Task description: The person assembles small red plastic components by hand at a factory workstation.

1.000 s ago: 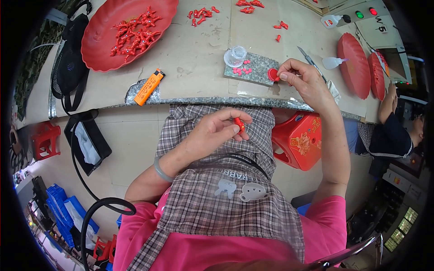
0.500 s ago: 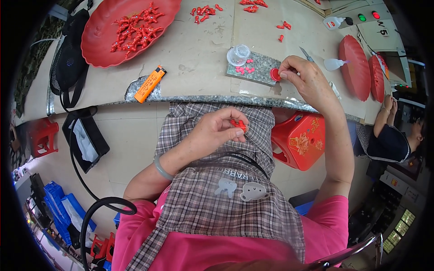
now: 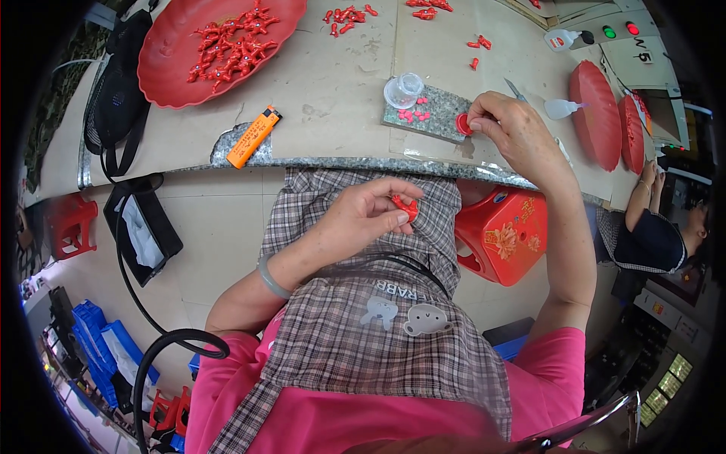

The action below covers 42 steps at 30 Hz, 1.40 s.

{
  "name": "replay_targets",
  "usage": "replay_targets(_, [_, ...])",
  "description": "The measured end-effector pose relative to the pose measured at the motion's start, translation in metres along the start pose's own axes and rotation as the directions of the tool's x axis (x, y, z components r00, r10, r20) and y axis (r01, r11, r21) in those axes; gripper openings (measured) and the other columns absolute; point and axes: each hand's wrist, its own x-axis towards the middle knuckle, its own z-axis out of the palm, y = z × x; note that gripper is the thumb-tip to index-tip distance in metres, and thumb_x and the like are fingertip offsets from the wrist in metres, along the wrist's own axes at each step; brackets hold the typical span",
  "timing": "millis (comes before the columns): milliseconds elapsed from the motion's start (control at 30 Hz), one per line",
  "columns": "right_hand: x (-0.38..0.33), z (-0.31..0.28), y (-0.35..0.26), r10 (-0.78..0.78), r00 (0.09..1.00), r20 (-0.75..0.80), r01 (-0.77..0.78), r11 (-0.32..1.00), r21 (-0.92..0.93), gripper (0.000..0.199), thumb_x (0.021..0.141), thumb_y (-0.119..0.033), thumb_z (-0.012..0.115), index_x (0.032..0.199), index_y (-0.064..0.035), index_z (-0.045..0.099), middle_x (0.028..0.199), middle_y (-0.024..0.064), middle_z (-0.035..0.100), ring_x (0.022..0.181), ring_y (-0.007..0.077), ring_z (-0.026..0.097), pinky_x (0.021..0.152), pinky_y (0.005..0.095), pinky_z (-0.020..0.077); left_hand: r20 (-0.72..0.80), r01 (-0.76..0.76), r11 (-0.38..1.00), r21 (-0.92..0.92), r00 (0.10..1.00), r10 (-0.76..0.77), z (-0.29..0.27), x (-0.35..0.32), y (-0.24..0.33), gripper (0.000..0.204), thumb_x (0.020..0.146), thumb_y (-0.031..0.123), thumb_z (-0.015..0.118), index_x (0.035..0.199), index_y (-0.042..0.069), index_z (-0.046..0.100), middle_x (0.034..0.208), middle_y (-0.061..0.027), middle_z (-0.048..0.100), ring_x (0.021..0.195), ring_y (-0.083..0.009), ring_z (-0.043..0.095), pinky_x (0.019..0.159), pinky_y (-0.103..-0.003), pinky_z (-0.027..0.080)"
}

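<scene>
Above my apron, my left hand [image 3: 367,216] pinches a small glossy red figure piece [image 3: 407,206] between thumb and fingers. Over the table my right hand [image 3: 516,135] is closed in a pinch at a round red cap [image 3: 463,124]. What those fingertips hold, if anything, is hidden. The cap rests at the right end of a grey stone slab [image 3: 448,104]. Small pink pieces [image 3: 412,116] lie on the slab beside a clear plastic cup [image 3: 404,90].
A large red scalloped tray [image 3: 162,72] holds several red figures at the left. An orange lighter [image 3: 253,138] lies near the table edge. Loose red parts [image 3: 348,17], a knife [image 3: 515,89], a white squeeze bottle [image 3: 561,109] and another red tray [image 3: 595,113] are also on the table.
The red piece in my left hand has turned, showing a different side. My right hand stays at the red cap with little movement. The whole view has shifted slightly.
</scene>
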Motion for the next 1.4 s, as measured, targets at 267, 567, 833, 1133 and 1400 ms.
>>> replay_targets(267, [0.003, -0.006, 0.007, -0.034, 0.998, 0.058, 0.028, 0.995, 0.093, 0.016, 0.092, -0.012, 0.062, 0.09, 0.0035, 0.059, 0.079, 0.0142, 0.062, 0.07, 0.0248, 0.057, 0.068, 0.0362, 0.0462, 0.023, -0.046, 0.999, 0.0, 0.999, 0.046, -0.003, 0.002, -0.007, 0.023, 0.094, -0.002, 0.056, 0.117, -0.003, 0.059, 0.102, -0.007, 0.066, 0.091, -0.0138, 0.068, 0.083, -0.027, 0.055])
replay_targets(567, [-0.001, -0.001, 0.013, 0.049, 0.998, 0.032, -0.053, 0.987, 0.149, 0.018, 0.091, -0.015, 0.06, 0.09, 0.0032, 0.062, 0.08, 0.0166, 0.065, 0.075, 0.03, 0.063, 0.071, 0.0386, 0.0485, -0.01, -0.024, 0.998, -0.066, 1.0, 0.023, -0.002, 0.0, 0.004, 0.026, 0.094, -0.001, 0.057, 0.12, -0.002, 0.058, 0.104, -0.0063, 0.065, 0.091, -0.0129, 0.066, 0.084, -0.028, 0.056])
replay_targets(833, [-0.009, -0.001, 0.009, 0.085, 0.996, 0.009, -0.086, 0.987, 0.138, 0.018, 0.09, -0.015, 0.062, 0.092, 0.0035, 0.062, 0.077, 0.0149, 0.065, 0.073, 0.028, 0.062, 0.07, 0.0383, 0.0484, -0.003, -0.053, 0.997, -0.061, 0.999, 0.053, -0.005, -0.001, 0.0, 0.025, 0.094, 0.0, 0.059, 0.12, -0.001, 0.058, 0.103, -0.0067, 0.065, 0.092, -0.0141, 0.067, 0.084, -0.028, 0.056])
replay_targets(1133, [-0.035, 0.017, 0.014, 0.141, 0.99, 0.027, -0.107, 0.598, 0.794, 0.013, 0.096, -0.014, 0.062, 0.097, -0.0019, 0.066, 0.084, -0.0007, 0.064, 0.075, 0.0052, 0.054, 0.068, 0.0225, 0.0452, -0.052, -0.12, 0.968, -0.219, 0.992, 0.111, -0.005, 0.0, 0.011, 0.022, 0.094, 0.002, 0.061, 0.116, -0.001, 0.059, 0.102, -0.0087, 0.066, 0.093, -0.0167, 0.069, 0.081, -0.026, 0.055])
replay_targets(1400, [-0.059, 0.054, -0.015, 0.157, 0.987, 0.027, -0.067, 0.254, 0.965, 0.007, 0.093, -0.005, 0.064, 0.098, -0.0001, 0.065, 0.084, 0.0001, 0.063, 0.075, 0.0056, 0.055, 0.069, 0.0205, 0.0463, -0.09, -0.184, 0.948, -0.26, 0.982, 0.166, -0.001, 0.003, 0.008, 0.022, 0.094, 0.003, 0.062, 0.115, -0.002, 0.059, 0.103, -0.0095, 0.067, 0.093, -0.018, 0.069, 0.082, -0.027, 0.056])
